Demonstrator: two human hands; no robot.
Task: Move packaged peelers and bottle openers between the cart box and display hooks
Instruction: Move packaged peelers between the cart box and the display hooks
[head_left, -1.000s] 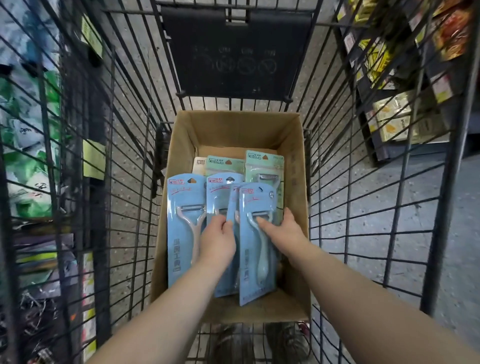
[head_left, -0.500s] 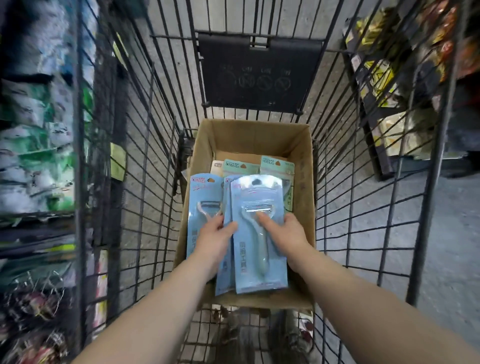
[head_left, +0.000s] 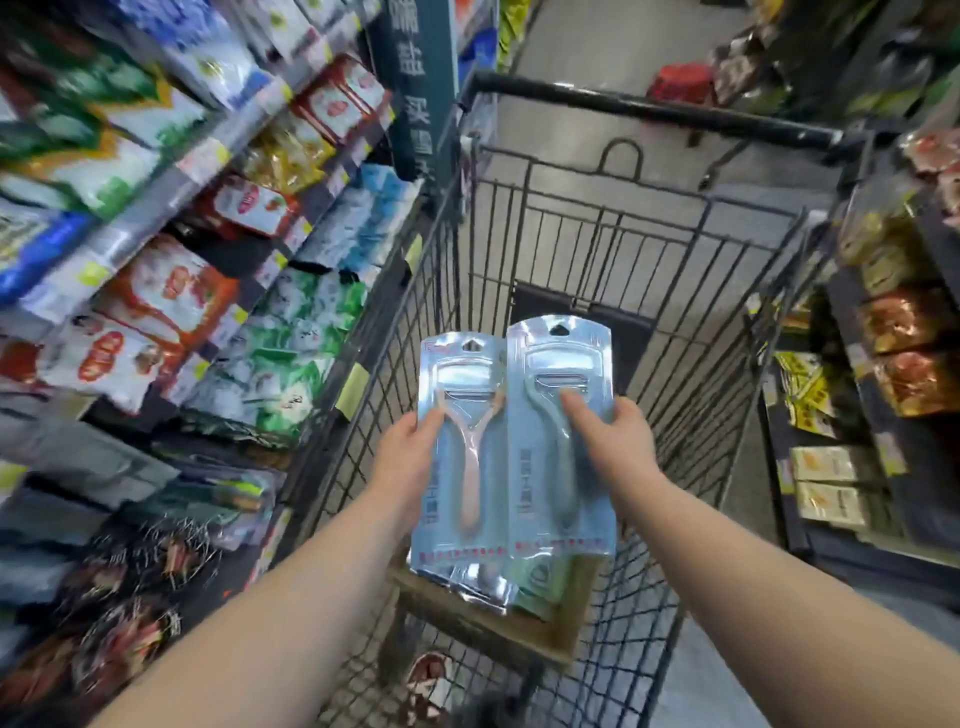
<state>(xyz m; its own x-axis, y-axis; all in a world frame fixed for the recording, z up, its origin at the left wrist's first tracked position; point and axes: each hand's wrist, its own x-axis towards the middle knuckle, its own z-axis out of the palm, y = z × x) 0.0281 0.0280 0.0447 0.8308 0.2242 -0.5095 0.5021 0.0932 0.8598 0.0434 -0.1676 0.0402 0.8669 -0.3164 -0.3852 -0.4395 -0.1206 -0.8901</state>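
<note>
Left hand (head_left: 410, 447) grasps pink-handled peeler pack (head_left: 462, 467) — right hand (head_left: 618, 441) grasps grey-handled peeler pack (head_left: 558, 441) — above cart box (head_left: 467, 618).

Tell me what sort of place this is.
Most likely a supermarket aisle: shelves of bagged goods with price tags on the left, a wire shopping cart ahead, and more stocked shelving on the right.

A supermarket aisle with a grey floor (head_left: 587, 47) running toward 12 o'clock. From 8 to 11 o'clock, shelves (head_left: 156, 192) hold blurred bags in green, white, red and yellow, with pale price tags along the edges. A dark sign (head_left: 418, 83) with pale characters hangs near 11 o'clock. At 3 o'clock, a dark rack (head_left: 883, 395) carries yellow, red and gold packets. Lighting is even, without hard shadows.
</note>
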